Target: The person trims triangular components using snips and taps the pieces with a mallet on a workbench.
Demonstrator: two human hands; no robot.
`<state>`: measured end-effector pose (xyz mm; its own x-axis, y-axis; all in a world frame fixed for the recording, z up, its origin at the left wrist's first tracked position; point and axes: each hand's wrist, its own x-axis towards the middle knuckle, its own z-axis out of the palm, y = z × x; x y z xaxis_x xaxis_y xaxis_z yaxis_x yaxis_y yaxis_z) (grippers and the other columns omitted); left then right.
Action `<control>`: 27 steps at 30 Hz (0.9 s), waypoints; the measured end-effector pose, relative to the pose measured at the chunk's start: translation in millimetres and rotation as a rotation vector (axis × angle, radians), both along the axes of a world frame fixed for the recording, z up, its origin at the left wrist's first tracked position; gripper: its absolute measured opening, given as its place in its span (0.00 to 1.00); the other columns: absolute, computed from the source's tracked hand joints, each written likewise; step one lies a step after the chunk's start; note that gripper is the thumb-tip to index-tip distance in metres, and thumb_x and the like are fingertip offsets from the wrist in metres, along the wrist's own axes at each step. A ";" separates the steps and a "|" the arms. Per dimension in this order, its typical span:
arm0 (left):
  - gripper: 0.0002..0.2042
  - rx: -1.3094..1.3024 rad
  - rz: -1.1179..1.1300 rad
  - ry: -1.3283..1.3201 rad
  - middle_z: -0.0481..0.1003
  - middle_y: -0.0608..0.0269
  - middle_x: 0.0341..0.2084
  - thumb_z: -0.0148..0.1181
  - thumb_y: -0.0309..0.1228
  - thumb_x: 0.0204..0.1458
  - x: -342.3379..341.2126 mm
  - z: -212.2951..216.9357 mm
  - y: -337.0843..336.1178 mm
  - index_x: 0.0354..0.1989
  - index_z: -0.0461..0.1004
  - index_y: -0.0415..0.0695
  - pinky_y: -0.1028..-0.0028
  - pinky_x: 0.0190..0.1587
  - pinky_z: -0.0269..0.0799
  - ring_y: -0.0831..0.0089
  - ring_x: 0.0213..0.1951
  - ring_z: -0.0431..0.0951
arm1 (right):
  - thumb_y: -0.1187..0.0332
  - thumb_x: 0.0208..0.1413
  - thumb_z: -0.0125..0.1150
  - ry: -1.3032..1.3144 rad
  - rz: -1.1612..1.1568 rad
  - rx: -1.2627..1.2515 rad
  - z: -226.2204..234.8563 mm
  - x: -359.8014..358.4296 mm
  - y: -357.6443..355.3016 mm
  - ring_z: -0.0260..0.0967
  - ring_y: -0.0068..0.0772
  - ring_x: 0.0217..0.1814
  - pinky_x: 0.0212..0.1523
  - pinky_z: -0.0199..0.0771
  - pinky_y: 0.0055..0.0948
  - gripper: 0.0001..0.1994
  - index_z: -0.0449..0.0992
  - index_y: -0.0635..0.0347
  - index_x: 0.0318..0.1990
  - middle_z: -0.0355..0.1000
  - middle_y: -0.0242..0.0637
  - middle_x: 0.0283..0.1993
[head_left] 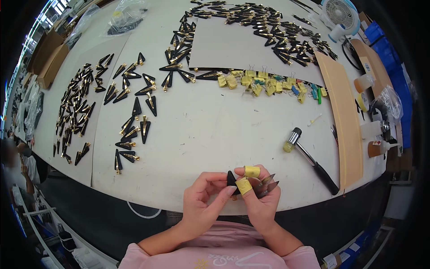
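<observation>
Two hands meet at lower centre of the frame, above the near edge of the white surface (215, 134). Left hand (204, 199) pinches a small black triangular clip (231, 179), point upward, against the right hand (260, 197), whose taped fingers (244, 186) grip several dark pieces fanned rightward

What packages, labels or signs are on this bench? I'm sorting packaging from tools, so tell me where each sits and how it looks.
Clear plastic bag: top left of the table, crumpled, dark contents.
Brown cardboard boxes: beyond the table's left edge, open-topped.
White label: far right, a small rectangle on a tan board.
Clear plastic bag: right edge, bunched up.
No signs or screens show.
</observation>
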<state>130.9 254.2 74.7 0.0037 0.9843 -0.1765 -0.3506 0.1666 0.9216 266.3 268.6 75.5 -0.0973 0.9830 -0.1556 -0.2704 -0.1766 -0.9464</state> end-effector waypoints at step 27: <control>0.14 0.047 0.098 0.176 0.74 0.62 0.35 0.55 0.15 0.54 3.6 6.5 -1.2 0.50 0.71 0.34 0.81 0.42 0.73 0.80 0.38 0.75 | 0.82 0.54 0.54 0.012 -0.097 -0.068 12.1 -8.9 5.7 0.49 0.06 0.22 0.23 0.57 0.11 0.13 0.72 0.66 0.48 0.62 0.21 0.28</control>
<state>134.5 253.1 81.2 -0.1189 0.9856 -0.1201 -0.1962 0.0953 0.9759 257.5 274.2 87.6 -0.0045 0.9751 -0.2215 -0.3005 -0.2126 -0.9298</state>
